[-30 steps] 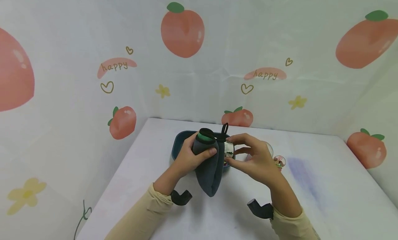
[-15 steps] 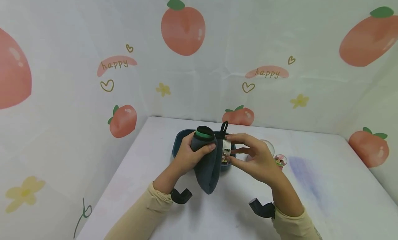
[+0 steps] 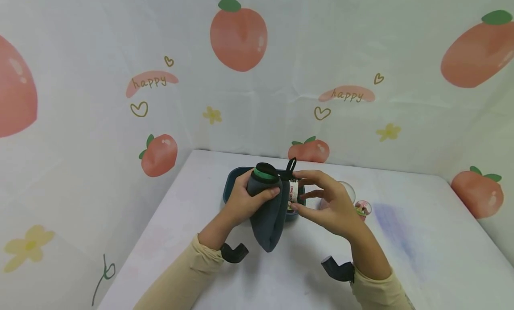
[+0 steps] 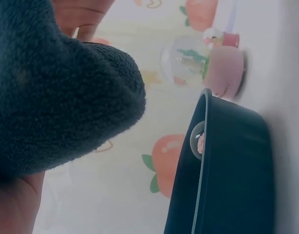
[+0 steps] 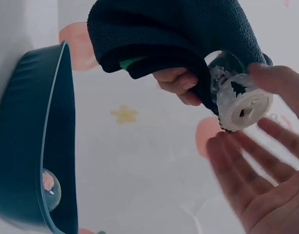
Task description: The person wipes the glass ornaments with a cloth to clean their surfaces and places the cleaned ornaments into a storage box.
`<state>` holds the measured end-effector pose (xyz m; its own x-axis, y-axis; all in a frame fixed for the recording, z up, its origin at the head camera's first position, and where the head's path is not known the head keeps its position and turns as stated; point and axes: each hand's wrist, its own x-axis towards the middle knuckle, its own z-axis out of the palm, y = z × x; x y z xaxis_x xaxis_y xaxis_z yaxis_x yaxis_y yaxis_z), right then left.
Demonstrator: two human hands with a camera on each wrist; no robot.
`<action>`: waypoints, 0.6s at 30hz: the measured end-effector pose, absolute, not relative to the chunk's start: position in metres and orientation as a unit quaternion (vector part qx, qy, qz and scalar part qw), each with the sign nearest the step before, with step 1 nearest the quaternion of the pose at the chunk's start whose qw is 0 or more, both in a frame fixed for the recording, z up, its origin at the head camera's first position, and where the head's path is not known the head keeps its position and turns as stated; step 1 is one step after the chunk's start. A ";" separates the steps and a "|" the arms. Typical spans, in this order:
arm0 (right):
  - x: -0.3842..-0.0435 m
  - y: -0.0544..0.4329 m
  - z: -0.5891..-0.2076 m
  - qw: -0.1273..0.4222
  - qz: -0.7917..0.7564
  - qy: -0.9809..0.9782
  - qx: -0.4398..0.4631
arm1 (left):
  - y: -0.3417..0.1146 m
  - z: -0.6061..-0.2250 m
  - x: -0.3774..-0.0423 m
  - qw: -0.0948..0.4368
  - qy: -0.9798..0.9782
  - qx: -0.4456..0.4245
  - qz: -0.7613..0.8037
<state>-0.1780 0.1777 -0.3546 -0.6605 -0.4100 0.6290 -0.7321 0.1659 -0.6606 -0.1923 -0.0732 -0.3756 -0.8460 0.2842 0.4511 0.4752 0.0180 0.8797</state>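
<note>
My left hand (image 3: pixel 241 202) grips a dark teal plush cloth (image 3: pixel 266 225) with black edging, a green patch and a black hanging loop. Within the cloth's fold sits a small snow globe (image 5: pixel 249 108); its clear dome is partly covered, and its whitish base faces outward in the right wrist view. The thumb and fingertips of my right hand (image 3: pixel 330 204) pinch the globe around its base. In the left wrist view the cloth (image 4: pixel 66 97) hides most of the left hand and all of the held globe.
Behind the cloth stands a dark teal basin (image 3: pixel 229 185) on the white table; another snow globe (image 5: pixel 52 192) lies inside it. To the right are a larger globe with a pink base (image 4: pixel 225 70) and a small globe (image 3: pixel 363 208). A peach-printed backdrop hangs behind.
The held snow globe has turned in the cloth: its side facing the head camera now shows red lettering instead of dark markings. The right fingertips have shifted slightly; the left grip stays the same.
</note>
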 end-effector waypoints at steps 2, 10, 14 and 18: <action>-0.179 0.178 -0.356 0.162 0.529 -0.729 0.403 | -0.073 -0.375 -0.192 0.075 -0.708 -0.264 -0.650; -0.178 0.176 -0.359 0.159 0.514 -0.752 0.381 | -0.074 -0.375 -0.191 0.067 -0.706 -0.259 -0.656; -0.175 0.175 -0.358 0.163 0.498 -0.769 0.367 | -0.074 -0.375 -0.191 0.071 -0.704 -0.266 -0.655; -0.176 0.174 -0.357 0.175 0.508 -0.750 0.386 | -0.074 -0.374 -0.191 0.077 -0.704 -0.260 -0.657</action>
<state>-0.1757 0.1736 -0.3570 -0.6406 -0.4009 0.6549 -0.7568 0.1856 -0.6267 -0.1907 -0.0743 -0.3742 -0.8531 0.2642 0.4500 0.4672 0.0024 0.8842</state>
